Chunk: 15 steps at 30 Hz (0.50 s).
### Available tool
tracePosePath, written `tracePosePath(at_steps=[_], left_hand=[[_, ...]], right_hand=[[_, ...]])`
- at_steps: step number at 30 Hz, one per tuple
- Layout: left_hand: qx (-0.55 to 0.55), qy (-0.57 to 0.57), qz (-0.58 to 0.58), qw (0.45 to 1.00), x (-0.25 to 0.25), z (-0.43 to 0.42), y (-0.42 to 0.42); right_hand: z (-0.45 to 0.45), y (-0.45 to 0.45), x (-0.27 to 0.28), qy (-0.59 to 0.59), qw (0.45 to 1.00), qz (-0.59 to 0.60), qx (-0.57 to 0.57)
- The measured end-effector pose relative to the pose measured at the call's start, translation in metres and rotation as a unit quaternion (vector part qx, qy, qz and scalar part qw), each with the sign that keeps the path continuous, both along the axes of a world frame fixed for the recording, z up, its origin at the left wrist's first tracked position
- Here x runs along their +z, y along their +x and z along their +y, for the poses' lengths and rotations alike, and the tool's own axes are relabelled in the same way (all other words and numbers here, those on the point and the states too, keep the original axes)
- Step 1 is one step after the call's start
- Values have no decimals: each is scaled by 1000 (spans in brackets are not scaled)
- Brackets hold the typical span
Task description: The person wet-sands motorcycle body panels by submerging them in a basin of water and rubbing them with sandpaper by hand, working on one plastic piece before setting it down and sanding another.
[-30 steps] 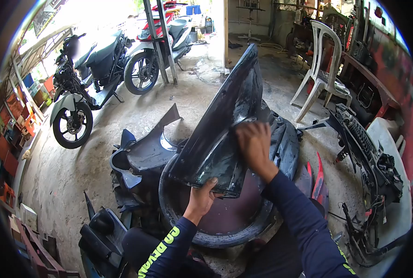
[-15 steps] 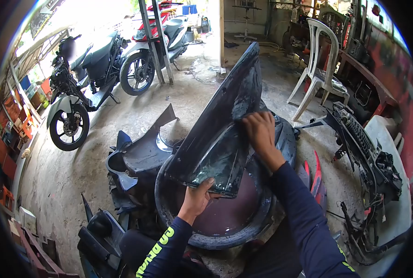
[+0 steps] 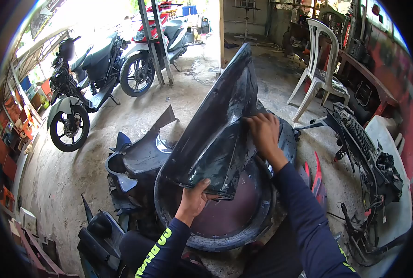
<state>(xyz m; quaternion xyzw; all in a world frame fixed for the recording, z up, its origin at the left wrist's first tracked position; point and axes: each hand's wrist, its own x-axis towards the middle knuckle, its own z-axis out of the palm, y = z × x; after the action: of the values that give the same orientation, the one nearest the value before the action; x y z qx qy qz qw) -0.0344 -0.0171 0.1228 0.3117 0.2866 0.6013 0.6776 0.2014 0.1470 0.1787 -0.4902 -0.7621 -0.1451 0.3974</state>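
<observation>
dark panel (image 3: 215, 139) upright mid-frame, over round tub (image 3: 220, 245). left hand (image 3: 193, 200) clamped on its bottom edge, thumb in front; right hand (image 3: 265, 134) at its right side, fingers bent, grip cannot tell.

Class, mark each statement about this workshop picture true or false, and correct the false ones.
1. The left hand grips the lower end of the dark panel. True.
2. The right hand rests on the plastic chair. False: it is at the panel's right-hand side.
3. The panel is held over a round basin containing reddish-brown liquid. True.
4. The basin stands on a table. False: it is on the concrete floor.
5. The motorbike with the white front fender is left of the red one. True.
</observation>
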Motion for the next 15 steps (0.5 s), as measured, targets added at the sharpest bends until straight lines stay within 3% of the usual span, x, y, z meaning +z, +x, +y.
tracePosePath(at_steps=[2,4,5,7,8,9,11,15], left_hand=[[5,-5,-5,1000,-1,1,-4],[6,0,-6,1000,-6,3,-9],[6,-2,-7,1000,-6,3,-9],[13,-8,-35,999,-1,5,-10],[11,-4,-38,999,0,6,-10],[11,-4,-39,999,0,8,-10],[18,0,-50,999,-1,10,-12],[19,-3,-43,999,-3,9,-14]], right_hand=[[3,14,-3,-52,997,32,-48],[-2,24,-4,-148,940,308,-18],[-2,29,-8,-150,940,307,-19],[-8,29,-2,-234,853,456,94],[-15,28,-1,-303,751,574,124],[-21,25,4,-302,751,573,123],[-26,23,8,-376,615,670,175],[-23,22,-2,-411,607,650,198]])
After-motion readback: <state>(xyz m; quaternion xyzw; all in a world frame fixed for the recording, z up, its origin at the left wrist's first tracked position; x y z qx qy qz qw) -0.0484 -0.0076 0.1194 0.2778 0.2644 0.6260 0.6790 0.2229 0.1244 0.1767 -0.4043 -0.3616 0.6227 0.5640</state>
